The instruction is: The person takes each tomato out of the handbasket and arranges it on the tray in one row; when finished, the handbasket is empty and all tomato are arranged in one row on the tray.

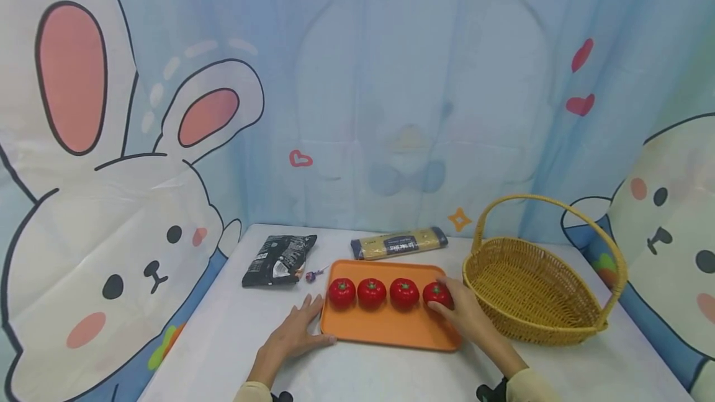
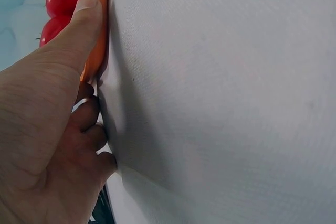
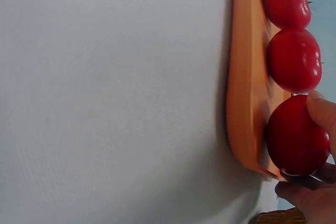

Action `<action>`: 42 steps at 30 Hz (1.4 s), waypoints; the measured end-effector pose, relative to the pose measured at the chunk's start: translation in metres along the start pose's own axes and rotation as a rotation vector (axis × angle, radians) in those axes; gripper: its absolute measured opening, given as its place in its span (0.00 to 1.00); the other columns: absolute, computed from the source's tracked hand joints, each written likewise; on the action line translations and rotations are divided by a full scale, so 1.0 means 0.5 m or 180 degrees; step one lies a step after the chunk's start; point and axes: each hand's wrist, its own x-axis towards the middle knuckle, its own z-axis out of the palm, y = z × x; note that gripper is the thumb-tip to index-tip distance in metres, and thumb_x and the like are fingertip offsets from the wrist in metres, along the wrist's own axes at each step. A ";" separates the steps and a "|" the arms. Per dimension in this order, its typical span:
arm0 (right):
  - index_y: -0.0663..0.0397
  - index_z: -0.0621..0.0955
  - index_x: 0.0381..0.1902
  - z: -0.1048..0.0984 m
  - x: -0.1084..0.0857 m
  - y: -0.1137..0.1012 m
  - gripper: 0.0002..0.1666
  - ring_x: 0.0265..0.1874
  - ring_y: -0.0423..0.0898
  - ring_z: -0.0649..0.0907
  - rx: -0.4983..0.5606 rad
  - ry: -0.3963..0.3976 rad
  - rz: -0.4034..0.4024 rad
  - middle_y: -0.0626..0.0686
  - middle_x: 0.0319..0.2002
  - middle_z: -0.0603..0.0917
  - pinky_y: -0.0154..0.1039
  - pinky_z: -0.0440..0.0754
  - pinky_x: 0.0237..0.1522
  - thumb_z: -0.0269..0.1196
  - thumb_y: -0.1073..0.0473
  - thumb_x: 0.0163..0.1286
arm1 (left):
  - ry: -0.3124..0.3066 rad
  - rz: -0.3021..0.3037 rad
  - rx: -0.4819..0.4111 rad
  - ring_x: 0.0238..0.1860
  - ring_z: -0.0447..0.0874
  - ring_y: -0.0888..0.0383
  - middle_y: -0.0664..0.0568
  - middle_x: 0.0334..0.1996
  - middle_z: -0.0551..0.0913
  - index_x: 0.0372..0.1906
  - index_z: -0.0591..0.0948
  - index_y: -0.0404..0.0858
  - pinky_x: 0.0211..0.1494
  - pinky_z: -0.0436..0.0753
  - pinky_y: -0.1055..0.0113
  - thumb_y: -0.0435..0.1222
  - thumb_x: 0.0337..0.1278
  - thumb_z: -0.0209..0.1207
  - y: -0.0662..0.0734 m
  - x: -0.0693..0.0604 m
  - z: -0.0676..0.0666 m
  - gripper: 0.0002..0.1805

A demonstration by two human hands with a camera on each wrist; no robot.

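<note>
A row of several shiny red tomatoes with green stems lies on an orange tray. My right hand holds the tomato at the right end, with thumb and fingers on either side of it. That tomato is at the tray's right side, and whether it is lifted I cannot tell. At the tray's left front corner is my left hand, fingers spread. Its thumb lies against the tray's front rim, and its other fingers are beside the left edge, partly hidden in the left wrist view.
A yellow woven basket with a tall handle stands right of the tray. Behind the tray lies a yellow and dark blue packet. A black snack bag and a small wrapped lollipop lie at the left. A cartoon curtain hangs behind.
</note>
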 end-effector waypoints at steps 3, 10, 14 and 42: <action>0.71 0.73 0.73 0.005 -0.002 0.003 0.39 0.68 0.69 0.79 0.0042 0.0039 0.0078 0.72 0.66 0.80 0.67 0.78 0.69 0.75 0.59 0.71 | 0.0003 -0.0037 -0.0026 0.82 0.51 0.22 0.34 0.85 0.57 0.85 0.65 0.39 0.81 0.58 0.27 0.60 0.56 0.76 0.001 0.000 0.000 0.57; 0.71 0.70 0.75 0.018 -0.004 0.013 0.44 0.69 0.70 0.78 0.0131 0.0114 0.0215 0.72 0.67 0.79 0.68 0.77 0.70 0.77 0.59 0.70 | 0.0083 -0.0182 -0.0163 0.82 0.50 0.22 0.35 0.85 0.57 0.85 0.66 0.42 0.81 0.56 0.25 0.59 0.56 0.76 -0.006 -0.006 0.010 0.56; 0.71 0.68 0.76 0.025 -0.005 0.009 0.48 0.71 0.71 0.76 0.0089 0.0087 0.0248 0.73 0.69 0.77 0.68 0.76 0.71 0.78 0.58 0.68 | 0.0324 -0.0114 -0.0113 0.80 0.60 0.24 0.33 0.82 0.63 0.83 0.68 0.40 0.79 0.63 0.28 0.59 0.58 0.76 -0.006 -0.016 0.003 0.53; 0.76 0.77 0.62 0.043 0.002 -0.019 0.33 0.59 0.68 0.86 -0.0136 0.0147 0.0556 0.70 0.54 0.86 0.62 0.87 0.59 0.73 0.53 0.74 | 0.0552 0.0322 -0.0086 0.77 0.69 0.30 0.43 0.81 0.70 0.83 0.69 0.46 0.75 0.69 0.25 0.64 0.69 0.64 0.088 -0.037 -0.067 0.46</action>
